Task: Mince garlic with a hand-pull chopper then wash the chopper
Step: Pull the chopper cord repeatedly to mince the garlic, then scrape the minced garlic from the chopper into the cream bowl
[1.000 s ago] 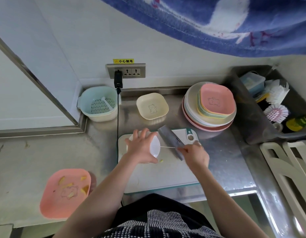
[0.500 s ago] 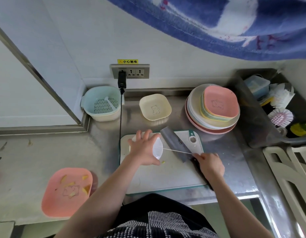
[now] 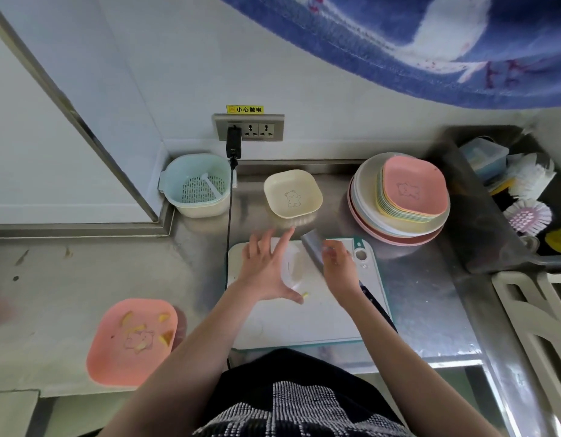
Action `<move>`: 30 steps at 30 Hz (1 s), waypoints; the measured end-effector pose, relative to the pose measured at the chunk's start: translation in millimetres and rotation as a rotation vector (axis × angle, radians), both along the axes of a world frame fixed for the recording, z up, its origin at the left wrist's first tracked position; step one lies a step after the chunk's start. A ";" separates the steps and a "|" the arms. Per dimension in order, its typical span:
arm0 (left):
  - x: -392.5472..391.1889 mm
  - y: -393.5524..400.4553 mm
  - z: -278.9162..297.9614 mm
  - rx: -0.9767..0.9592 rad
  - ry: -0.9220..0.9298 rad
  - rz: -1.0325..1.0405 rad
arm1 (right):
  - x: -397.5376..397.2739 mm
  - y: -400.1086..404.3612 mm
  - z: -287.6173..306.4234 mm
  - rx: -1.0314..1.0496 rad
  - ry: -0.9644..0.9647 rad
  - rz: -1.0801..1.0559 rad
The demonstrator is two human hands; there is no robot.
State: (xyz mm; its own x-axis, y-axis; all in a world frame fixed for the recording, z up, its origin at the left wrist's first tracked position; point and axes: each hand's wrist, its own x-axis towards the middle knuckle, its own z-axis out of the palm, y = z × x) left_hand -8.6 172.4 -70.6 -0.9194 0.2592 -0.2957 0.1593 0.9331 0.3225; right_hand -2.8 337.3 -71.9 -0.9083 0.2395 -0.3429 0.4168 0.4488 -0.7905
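Observation:
The white hand-pull chopper [image 3: 294, 266] stands on the white cutting board [image 3: 304, 323]. My left hand [image 3: 266, 272] lies over its left side with fingers straight and spread, the thumb near a small garlic bit [image 3: 305, 296]. My right hand [image 3: 337, 266] is close beside the chopper's right side, its curled fingers blurred and seemingly pinching the pull handle. No cord shows between hand and chopper. A cleaver [image 3: 312, 247] lies on the board behind the chopper, partly under my right hand.
A pink plate [image 3: 115, 357] with garlic scraps sits front left. A yellow bowl [image 3: 292, 193], a strainer basket [image 3: 197, 187] and a stack of plates [image 3: 399, 228] line the back. A black cable [image 3: 229, 234] hangs by the board. The sink [image 3: 481, 231] with brushes is at right.
My right hand, which had pulled the cord out to the right, has come back to the chopper and the cord has retracted. My left hand's fingers have lifted and spread.

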 end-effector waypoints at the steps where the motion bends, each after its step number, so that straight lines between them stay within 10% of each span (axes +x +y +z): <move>1: 1.0 -3.4 -0.3 0.007 -0.006 0.016 | 1.2 -1.5 0.9 -0.023 -0.009 0.037; 5: 7.6 -25.8 -11.7 0.175 -0.091 0.151 | 4.7 -26.0 9.0 -0.029 -0.035 0.450; 11: 27.3 -64.0 -35.6 0.389 -0.156 0.312 | -11.6 -73.5 14.5 0.625 -0.065 1.036; 17: 28.0 -67.3 -41.9 0.570 -0.181 0.539 | -23.1 -91.5 16.6 0.705 -0.139 0.933; 22: 20.1 -52.5 -20.2 1.341 -0.476 1.133 | -31.6 -76.4 32.3 0.158 -0.210 0.542; 30: 7.0 -31.6 10.3 1.718 -0.877 1.100 | -27.2 -74.2 52.7 -0.020 -0.134 0.519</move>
State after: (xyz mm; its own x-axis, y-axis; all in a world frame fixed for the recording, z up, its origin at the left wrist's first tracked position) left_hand -1.6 140.8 -60.3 -0.6456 0.2712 -0.7139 -0.6717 -0.6463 0.3620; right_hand -30.0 263.0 -19.2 -0.8534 -0.2378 -0.4639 0.2418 0.6079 -0.7563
